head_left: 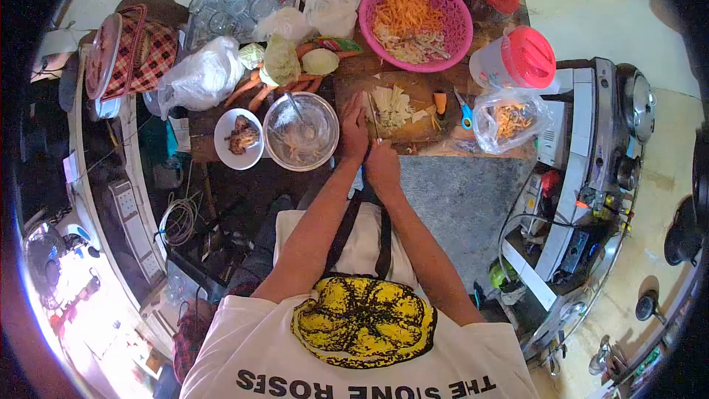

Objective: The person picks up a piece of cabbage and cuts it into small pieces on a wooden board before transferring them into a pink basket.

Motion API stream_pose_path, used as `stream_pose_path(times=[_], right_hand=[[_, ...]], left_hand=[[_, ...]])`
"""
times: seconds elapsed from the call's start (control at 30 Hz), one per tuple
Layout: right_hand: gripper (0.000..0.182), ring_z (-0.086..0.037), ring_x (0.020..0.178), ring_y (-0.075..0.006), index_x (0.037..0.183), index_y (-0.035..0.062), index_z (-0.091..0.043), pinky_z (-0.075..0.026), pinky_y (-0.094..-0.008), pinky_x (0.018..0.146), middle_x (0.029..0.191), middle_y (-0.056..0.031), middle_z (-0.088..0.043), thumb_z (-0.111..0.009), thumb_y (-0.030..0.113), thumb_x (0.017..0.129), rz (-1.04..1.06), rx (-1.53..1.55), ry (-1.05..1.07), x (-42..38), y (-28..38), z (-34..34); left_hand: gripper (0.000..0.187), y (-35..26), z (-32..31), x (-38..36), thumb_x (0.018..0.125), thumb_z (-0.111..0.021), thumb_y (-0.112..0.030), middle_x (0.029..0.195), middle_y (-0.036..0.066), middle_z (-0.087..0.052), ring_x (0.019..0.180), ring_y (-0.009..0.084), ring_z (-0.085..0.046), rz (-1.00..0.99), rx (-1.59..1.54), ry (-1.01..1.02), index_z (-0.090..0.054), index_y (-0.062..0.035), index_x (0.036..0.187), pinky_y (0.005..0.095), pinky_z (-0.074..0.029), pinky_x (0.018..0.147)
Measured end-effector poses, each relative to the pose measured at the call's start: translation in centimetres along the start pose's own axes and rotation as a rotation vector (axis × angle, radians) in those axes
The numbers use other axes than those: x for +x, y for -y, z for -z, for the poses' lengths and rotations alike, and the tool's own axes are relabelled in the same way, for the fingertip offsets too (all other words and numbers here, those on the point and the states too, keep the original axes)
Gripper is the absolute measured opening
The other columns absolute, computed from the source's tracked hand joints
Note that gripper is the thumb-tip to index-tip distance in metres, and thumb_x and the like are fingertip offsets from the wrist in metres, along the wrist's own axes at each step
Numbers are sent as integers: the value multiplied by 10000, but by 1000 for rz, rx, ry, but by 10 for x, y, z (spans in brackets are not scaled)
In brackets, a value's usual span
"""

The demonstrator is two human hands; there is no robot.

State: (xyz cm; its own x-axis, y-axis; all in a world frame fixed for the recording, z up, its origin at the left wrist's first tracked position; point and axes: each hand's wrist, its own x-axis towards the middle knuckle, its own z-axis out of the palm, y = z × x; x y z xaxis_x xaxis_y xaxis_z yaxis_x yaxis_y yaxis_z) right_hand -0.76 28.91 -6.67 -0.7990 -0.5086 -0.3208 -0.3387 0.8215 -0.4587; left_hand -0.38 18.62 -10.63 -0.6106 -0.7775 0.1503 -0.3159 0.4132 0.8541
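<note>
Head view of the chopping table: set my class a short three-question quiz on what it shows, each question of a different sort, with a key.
1. True or false: the pink basket holds shredded orange and pale vegetables.
2. What lies on the cutting board just beyond the hands? A) whole carrots B) pale chopped vegetable pieces C) eggs
3. Fill in: the jug right of the pink basket has a ____ lid.

Key
1. True.
2. B. The left hand rests flat at the board's edge; the right hand holds a knife.
3. Red.
</note>
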Motion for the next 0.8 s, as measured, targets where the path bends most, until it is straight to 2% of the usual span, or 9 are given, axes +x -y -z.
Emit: stream_pose_path(times=[0.07,0.17,0.27,0.37,0.47,0.57,0.67,0.8], right_hand=[[345,-659,749,-396,928,-48,-548,-541,-473,592,765,-251,-630,-411,263,986,-128,-3,53,0,-1,-5],[358,-660,747,-395,942,-56,-554,-542,-471,598,781,-255,-634,-401,265,989,-83,5,38,0,4,1],[397,-635,731,-452,844,-58,-554,-518,-519,632,769,-294,-624,-401,278,989,-28,55,-51,8,2,-9],[407,-636,751,-451,857,-52,-577,-515,-520,661,781,-297,-623,-389,284,991,-122,59,6,12,-5,-16],[378,-631,748,-446,874,-41,-588,-507,-516,657,791,-297,-622,-393,262,989,-65,48,67,11,-1,6],[374,-618,742,-459,903,-45,-598,-488,-530,638,792,-293,-623,-407,266,982,121,24,11,21,-39,-32],[417,-603,727,-503,788,-71,-595,-486,-550,649,716,-306,-606,-456,279,966,171,176,-61,10,-40,-18],[413,-601,742,-502,797,-81,-596,-487,-550,657,741,-316,-608,-458,270,965,-10,216,6,-2,-29,9]], left_hand=[[391,-2,3,1,884,-523,-11,1285,162,-564,1203,341,-504,-1,36,24,-558,-39,1273,401,-368,1037],[386,-6,3,1,887,-517,-13,1289,162,-561,1208,338,-501,28,18,25,-561,-34,1270,397,-364,1047],[381,7,-1,-1,897,-504,-24,1293,169,-557,1218,336,-495,-22,8,25,-561,-34,1273,392,-356,1057],[376,9,-5,-1,905,-493,-41,1300,168,-552,1230,335,-487,-51,-20,-3,-562,-37,1275,393,-349,1064],[371,11,-7,-2,911,-487,-57,1300,172,-553,1239,340,-478,8,-5,2,-564,-33,1274,404,-346,1065],[370,4,-3,0,910,-492,-65,1292,173,-559,1242,341,-475,-9,-19,4,-566,-28,1271,401,-341,1067],[366,3,-3,1,907,-498,-64,1281,174,-567,1233,337,-482,43,-14,11,-570,-20,1263,390,-340,1064],[353,9,-4,0,895,-519,-72,1262,182,-578,1210,340,-503,50,-32,5,-589,-18,1236,385,-351,1053]])
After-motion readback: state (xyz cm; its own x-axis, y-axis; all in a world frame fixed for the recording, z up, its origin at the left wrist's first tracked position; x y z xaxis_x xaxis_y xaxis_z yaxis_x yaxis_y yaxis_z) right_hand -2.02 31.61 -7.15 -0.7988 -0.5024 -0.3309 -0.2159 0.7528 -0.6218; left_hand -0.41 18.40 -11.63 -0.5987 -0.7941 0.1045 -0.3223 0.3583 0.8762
